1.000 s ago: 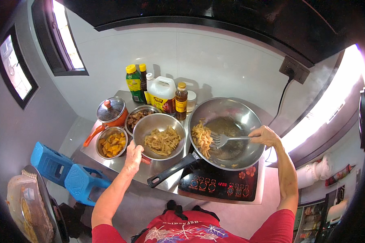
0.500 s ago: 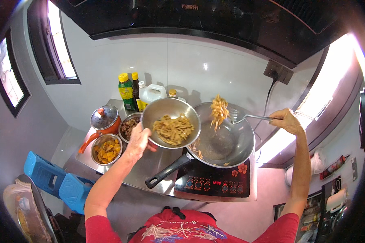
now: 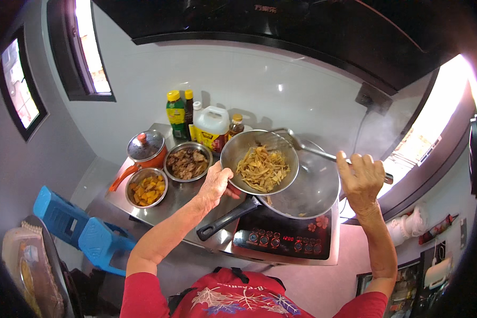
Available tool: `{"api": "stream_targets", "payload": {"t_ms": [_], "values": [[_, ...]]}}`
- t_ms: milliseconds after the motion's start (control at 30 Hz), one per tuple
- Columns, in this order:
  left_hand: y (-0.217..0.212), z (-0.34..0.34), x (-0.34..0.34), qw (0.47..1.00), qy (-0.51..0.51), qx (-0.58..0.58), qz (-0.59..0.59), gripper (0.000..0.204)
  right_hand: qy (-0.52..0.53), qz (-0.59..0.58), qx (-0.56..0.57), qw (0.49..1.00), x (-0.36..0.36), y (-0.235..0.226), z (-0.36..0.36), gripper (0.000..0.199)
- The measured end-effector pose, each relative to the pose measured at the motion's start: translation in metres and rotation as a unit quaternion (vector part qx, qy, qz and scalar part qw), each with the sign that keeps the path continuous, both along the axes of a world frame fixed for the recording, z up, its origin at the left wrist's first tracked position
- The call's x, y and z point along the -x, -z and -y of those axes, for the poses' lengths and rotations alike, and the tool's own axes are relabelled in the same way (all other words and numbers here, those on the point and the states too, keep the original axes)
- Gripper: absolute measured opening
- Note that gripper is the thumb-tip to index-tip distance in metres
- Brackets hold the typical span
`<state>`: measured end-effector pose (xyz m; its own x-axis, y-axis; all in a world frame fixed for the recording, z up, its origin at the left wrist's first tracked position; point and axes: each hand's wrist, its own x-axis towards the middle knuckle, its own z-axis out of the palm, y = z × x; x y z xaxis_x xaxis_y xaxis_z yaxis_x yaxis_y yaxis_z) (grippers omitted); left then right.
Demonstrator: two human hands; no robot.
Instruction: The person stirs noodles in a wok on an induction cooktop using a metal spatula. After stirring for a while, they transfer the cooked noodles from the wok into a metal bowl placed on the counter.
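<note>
Spatula (image 3: pixel 323 153) handle runs rightward, head angled toward bowl (image 3: pixel 259 161).

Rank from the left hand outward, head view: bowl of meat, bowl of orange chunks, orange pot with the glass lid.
From the left hand:
1. Bowl of meat, just to its left, by the bottles.
2. Bowl of orange chunks, further left, at the counter's front.
3. Orange pot, far left, behind the other two.

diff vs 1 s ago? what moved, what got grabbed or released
Left hand lifted the steel bowl of yellow strips off the counter and now holds it over the wok. Right hand raised the spatula from the wok to the bowl's far rim. Nothing released. Side bowls, orange pot and bottles stayed put.
</note>
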<state>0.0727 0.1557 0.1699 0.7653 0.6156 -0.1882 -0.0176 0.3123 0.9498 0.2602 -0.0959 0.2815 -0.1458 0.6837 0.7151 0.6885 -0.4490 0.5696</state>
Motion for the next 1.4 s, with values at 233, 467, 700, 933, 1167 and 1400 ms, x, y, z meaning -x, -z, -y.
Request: {"api": "stream_targets", "payload": {"t_ms": [233,467,700,933,1167,1400], "values": [[0.009,-0.015,0.041,0.995,-0.093,0.024,0.029,0.038,-0.03,-0.497,-0.008,0.867,-0.01,0.005,-0.014,0.017],[0.031,-0.024,0.109,0.978,-0.206,-0.012,-0.009,0.039,0.14,-0.564,0.101,0.807,-0.109,0.038,0.004,0.028],[0.103,-0.004,0.14,0.966,-0.253,0.027,-0.051,0.038,0.23,-0.26,0.159,0.924,-0.109,0.099,-0.055,0.012],[0.18,0.005,0.135,0.961,-0.274,0.034,0.015,0.033,0.167,-0.17,0.133,0.962,-0.054,0.098,-0.085,0.008],[0.184,0.009,0.127,0.972,-0.231,-0.039,-0.009,0.026,0.053,-0.111,0.166,0.978,-0.036,0.092,-0.048,0.006],[0.174,0.025,0.13,0.945,-0.303,0.114,-0.034,0.034,0.06,-0.113,0.179,0.976,-0.056,0.075,0.012,0.002]]}}
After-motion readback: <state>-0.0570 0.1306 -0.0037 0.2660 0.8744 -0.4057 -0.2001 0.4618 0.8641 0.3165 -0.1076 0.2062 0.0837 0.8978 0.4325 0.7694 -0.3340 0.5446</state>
